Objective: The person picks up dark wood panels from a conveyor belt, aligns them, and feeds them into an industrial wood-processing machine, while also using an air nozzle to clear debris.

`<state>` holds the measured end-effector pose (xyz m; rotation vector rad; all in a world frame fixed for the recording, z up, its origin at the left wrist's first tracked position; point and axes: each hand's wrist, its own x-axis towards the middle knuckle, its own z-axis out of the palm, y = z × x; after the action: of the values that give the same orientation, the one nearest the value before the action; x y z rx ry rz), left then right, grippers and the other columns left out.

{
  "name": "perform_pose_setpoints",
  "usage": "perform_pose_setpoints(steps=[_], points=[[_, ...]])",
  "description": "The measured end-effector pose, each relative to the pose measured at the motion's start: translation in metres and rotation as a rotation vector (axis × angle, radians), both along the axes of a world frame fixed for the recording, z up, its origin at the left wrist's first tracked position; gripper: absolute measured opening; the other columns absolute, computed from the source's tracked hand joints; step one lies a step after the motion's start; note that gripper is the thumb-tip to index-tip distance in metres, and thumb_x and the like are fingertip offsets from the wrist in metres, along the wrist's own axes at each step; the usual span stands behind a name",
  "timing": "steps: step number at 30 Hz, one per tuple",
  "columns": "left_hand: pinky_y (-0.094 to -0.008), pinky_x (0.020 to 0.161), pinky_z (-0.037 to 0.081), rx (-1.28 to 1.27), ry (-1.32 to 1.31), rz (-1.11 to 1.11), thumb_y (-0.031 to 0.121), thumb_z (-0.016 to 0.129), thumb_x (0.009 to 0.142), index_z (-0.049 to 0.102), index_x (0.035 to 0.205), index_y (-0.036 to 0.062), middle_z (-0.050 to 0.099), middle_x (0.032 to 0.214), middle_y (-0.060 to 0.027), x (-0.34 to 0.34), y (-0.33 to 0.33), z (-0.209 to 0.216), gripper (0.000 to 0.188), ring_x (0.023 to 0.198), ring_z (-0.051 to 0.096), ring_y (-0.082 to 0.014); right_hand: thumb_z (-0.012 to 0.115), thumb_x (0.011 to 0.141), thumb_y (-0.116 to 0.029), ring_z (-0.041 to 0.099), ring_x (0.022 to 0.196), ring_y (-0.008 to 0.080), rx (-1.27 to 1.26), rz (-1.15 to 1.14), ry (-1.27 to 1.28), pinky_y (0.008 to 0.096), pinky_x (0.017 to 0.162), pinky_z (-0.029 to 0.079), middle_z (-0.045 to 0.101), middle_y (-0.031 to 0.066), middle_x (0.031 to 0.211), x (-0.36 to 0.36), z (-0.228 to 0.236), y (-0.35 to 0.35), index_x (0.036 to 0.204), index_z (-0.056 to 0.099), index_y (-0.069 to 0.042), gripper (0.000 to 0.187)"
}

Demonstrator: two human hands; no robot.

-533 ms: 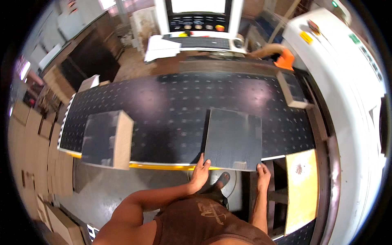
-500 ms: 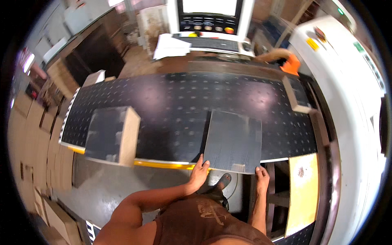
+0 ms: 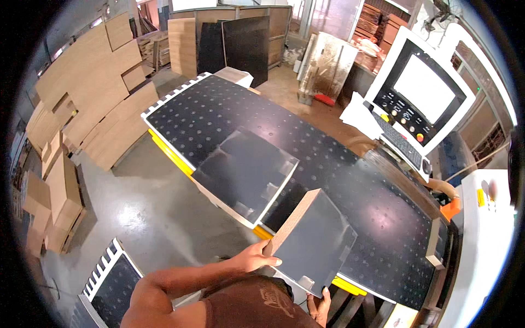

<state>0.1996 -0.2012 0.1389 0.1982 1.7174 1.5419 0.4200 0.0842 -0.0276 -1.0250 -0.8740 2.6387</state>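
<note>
A dark grey rectangular board (image 3: 317,240) with a light wood-coloured edge is between my hands, over the near side of the black table (image 3: 350,191). My left hand (image 3: 256,259) grips its near left corner, the thumb on the top face and the fingers out of sight. At the near right corner, my right hand (image 3: 319,306) has its thumb at the edge; its other fingers are partly hidden by the board. Just left of the board lies a stack of dark-topped boards (image 3: 246,172) on the table, reaching its front edge.
Beyond the table stands a control console (image 3: 424,90) with a screen, keyboard (image 3: 398,139) and papers (image 3: 360,117). Another small stack (image 3: 436,243) sits at the table's right end, beside a white machine housing (image 3: 486,218). Tall stacks of wood-coloured panels (image 3: 98,93) rise at the left.
My view has swung left, bringing the panel stacks and floor into sight. The board has moved toward the stack on the table and turned, its wood-coloured left edge now showing. Both hands still hold it.
</note>
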Motion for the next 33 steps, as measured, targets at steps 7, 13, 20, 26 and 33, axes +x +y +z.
perform_pose_setpoints(steps=[7,13,20,26,33], points=[[-0.0365,0.108,0.038,0.065,0.1,0.142,0.036,0.074,0.084,0.041,0.146,-0.007,0.059,0.131,-0.0189,-0.059,-0.103,0.066,0.082,0.125,0.052,-0.0256,0.08,0.074,-0.028,0.059,0.112,0.0272,0.177,0.053,0.08,0.0449,0.1,0.048,0.062,0.0079,0.12,-0.123,0.12,-0.071,0.127,0.056,-0.005,0.062],[-0.0414,0.101,0.048,0.336,0.008,0.195,0.028,0.063,0.096,0.053,0.127,-0.0101,0.061,0.126,-0.0219,-0.179,-0.19,0.065,0.051,0.113,0.063,-0.0291,0.074,0.083,-0.029,0.055,0.121,0.0324,0.228,0.279,0.204,0.0534,0.112,0.037,0.058,0.0141,0.13,-0.259,0.204,-0.151,0.129,0.054,0.002,0.059],[-0.0449,0.086,0.055,0.283,-0.246,0.187,0.035,0.064,0.097,0.061,0.108,0.0011,0.068,0.099,-0.0167,-0.256,-0.228,0.024,0.035,0.098,0.067,-0.0278,0.069,0.09,-0.036,0.057,0.114,0.0267,0.427,0.253,-0.029,0.042,0.097,0.046,0.063,0.0136,0.122,-0.28,0.218,-0.202,0.125,0.059,0.001,0.052],[-0.0421,0.103,0.041,-0.14,0.244,-0.107,0.056,0.051,0.095,0.05,0.139,-0.0029,0.06,0.124,-0.0154,-0.269,-0.288,-0.02,0.073,0.121,0.054,-0.0252,0.061,0.098,-0.038,0.055,0.121,0.0267,1.245,0.346,-0.322,0.0424,0.1,0.045,0.059,0.0162,0.13,-0.231,0.164,-0.174,0.132,0.057,0.001,0.052],[-0.0464,0.094,0.047,-0.551,0.982,-0.403,0.035,0.078,0.08,0.064,0.102,-0.0076,0.064,0.104,-0.0246,-0.251,-0.252,0.011,0.05,0.105,0.059,-0.0407,0.075,0.083,-0.038,0.067,0.084,0.0399,1.921,0.742,-0.389,0.0479,0.073,0.053,0.068,0.0204,0.089,-0.242,0.19,-0.224,0.087,0.066,0.002,0.042]])
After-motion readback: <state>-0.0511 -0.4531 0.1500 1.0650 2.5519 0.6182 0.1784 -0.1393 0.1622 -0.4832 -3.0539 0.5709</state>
